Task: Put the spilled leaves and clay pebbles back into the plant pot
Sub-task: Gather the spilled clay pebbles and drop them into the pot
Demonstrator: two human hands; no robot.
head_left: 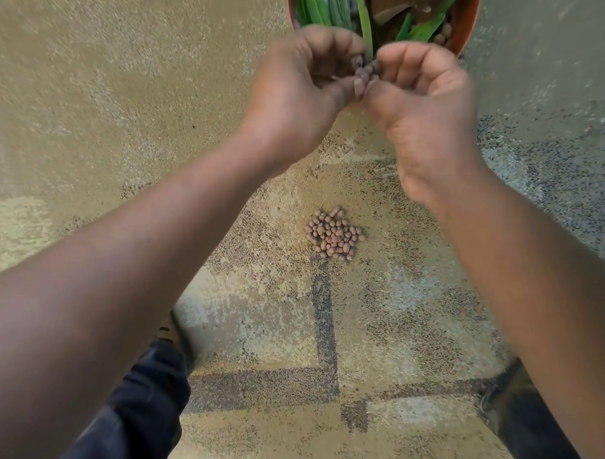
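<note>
An orange plant pot (469, 21) with green and brown leaves (324, 5) inside stands at the top edge of the view. My left hand (296, 102) and my right hand (424, 111) are cupped together just in front of the pot's near rim. Between their fingers they hold a clump of brown clay pebbles (366, 71). A small pile of clay pebbles (334, 235) lies on the carpet below my hands, apart from them. No loose leaves show on the floor.
The floor is a beige carpet (119, 115) with dark speckled lines. My knees in dark trousers (139, 406) frame the bottom of the view, one on each side.
</note>
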